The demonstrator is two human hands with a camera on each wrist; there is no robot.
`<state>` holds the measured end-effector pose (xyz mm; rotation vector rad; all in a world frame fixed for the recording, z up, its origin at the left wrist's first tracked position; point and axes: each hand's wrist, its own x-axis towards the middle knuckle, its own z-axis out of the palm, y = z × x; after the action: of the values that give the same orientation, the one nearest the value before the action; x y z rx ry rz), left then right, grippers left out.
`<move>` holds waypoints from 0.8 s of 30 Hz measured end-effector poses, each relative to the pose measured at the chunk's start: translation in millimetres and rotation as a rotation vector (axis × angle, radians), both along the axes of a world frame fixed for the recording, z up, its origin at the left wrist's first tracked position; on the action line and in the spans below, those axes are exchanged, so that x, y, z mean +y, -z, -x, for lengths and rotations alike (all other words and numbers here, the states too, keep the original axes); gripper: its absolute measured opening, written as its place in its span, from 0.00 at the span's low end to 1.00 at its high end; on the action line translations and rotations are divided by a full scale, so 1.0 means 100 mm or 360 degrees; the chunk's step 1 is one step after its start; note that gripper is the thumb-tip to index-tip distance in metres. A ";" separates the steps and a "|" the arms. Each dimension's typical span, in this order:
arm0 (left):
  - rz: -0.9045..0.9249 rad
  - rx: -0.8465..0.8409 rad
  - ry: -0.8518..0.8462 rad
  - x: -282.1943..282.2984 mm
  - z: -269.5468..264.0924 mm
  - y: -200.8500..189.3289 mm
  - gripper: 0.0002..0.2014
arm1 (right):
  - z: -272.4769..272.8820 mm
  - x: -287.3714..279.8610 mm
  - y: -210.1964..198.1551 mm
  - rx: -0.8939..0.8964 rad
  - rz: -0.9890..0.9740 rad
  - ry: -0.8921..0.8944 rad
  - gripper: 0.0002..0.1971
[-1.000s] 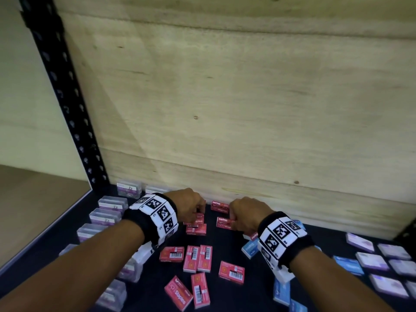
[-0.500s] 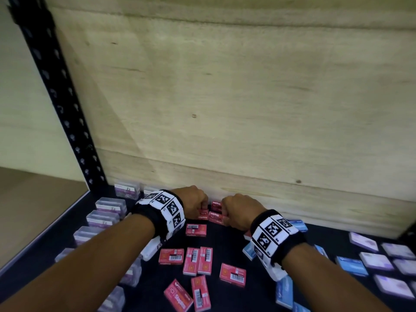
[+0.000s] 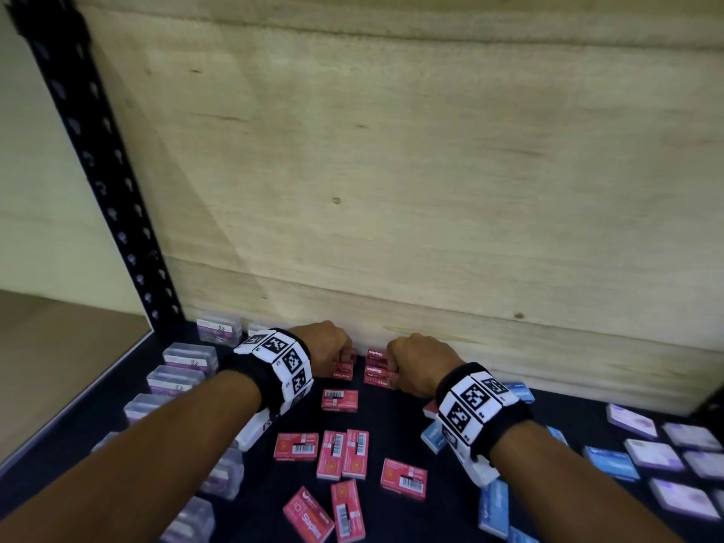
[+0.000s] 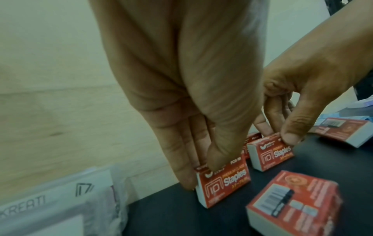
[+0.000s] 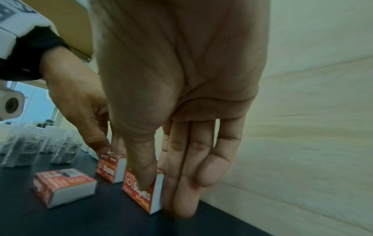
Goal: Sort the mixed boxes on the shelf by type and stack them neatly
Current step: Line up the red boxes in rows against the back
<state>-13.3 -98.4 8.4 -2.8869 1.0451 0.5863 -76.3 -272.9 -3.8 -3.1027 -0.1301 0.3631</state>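
Note:
Small red staples boxes lie on the dark shelf. My left hand pinches one red staples box between thumb and fingers, and the box stands on edge near the wooden back wall. My right hand pinches another red staples box the same way, a short gap to the right. More red boxes stand behind it by the wall. In the left wrist view my left hand is central. In the right wrist view my right hand has its fingers behind the box.
Several loose red boxes lie flat in the middle. Clear plastic cases line the left side. Blue boxes and lilac boxes lie at the right. The wooden back wall and a black upright post bound the shelf.
Both hands have moved back toward the wooden wall with their red boxes. The boxes now stand on edge on the shelf, close to each other.

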 end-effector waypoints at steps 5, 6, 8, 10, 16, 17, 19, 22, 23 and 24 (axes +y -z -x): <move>0.0018 -0.0035 -0.0013 0.03 0.02 -0.03 0.16 | 0.02 0.01 -0.01 -0.0017 0.0001 -0.0013 0.15; 0.0025 -0.0057 -0.0013 0.03 0.02 -0.05 0.16 | 0.03 -0.01 -0.02 -0.0021 0.0001 -0.0014 0.17; 0.0043 -0.0154 -0.0014 0.05 0.04 -0.11 0.16 | 0.06 -0.08 -0.09 -0.0021 -0.0011 -0.0011 0.18; 0.0087 -0.0235 -0.0014 0.06 0.08 -0.18 0.15 | 0.09 -0.20 -0.18 0.0034 -0.0048 0.0011 0.17; -0.0045 -0.0116 0.0049 0.04 0.29 -0.15 0.11 | 0.26 -0.49 -0.34 0.0454 -0.0075 0.0044 0.15; -0.0083 -0.0081 0.0055 0.05 0.31 -0.12 0.12 | 0.31 -0.52 -0.33 0.0462 -0.0043 0.0002 0.17; -0.0136 -0.0017 0.0050 0.07 0.33 -0.08 0.16 | 0.37 -0.57 -0.29 0.0453 0.0004 -0.0094 0.19; -0.0213 0.0025 0.0033 0.09 0.36 -0.05 0.21 | 0.42 -0.63 -0.18 0.0419 -0.0018 -0.0141 0.20; -0.0230 0.0019 0.0033 0.09 0.37 -0.04 0.22 | 0.43 -0.64 -0.15 0.0395 -0.0032 -0.0138 0.20; -0.0238 0.0013 0.0036 0.09 0.38 -0.04 0.23 | 0.43 -0.65 -0.13 0.0361 -0.0042 -0.0131 0.19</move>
<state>-51.2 -89.7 12.5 -2.7426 0.9880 0.6461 -119.3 -338.1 8.9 -3.0088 -0.2561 0.7050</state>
